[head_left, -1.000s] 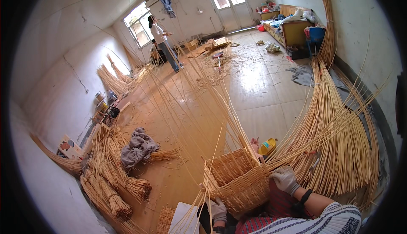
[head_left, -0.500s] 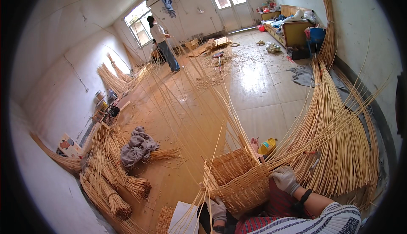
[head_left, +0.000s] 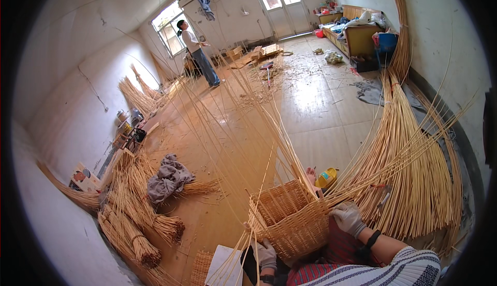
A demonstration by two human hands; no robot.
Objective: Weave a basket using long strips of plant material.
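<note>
A square, open-topped wicker basket (head_left: 292, 231) rests tilted on my lap, with long pale canes rising and fanning out from its rim. My left hand (head_left: 266, 255), in a light work glove, grips the basket's near left corner, its fingertips against the weave. At the right corner my right hand (head_left: 349, 218), also gloved, is closed on the basket's edge, just below a spray of canes (head_left: 357, 195) pointing right. Its fingertips are partly hidden by the wicker.
Cane bundles lie on the left (head_left: 129, 234), under a grey cloth (head_left: 170, 176). A large cane bundle (head_left: 409, 182) leans at right. Beyond the basket are a yellow slipper (head_left: 326, 178) and a bare foot. Another person (head_left: 195, 53) stands near the window; a wooden bench (head_left: 357, 34) holds clutter.
The standing person by the window has turned and shifted the head slightly left. My hands and the basket have hardly moved.
</note>
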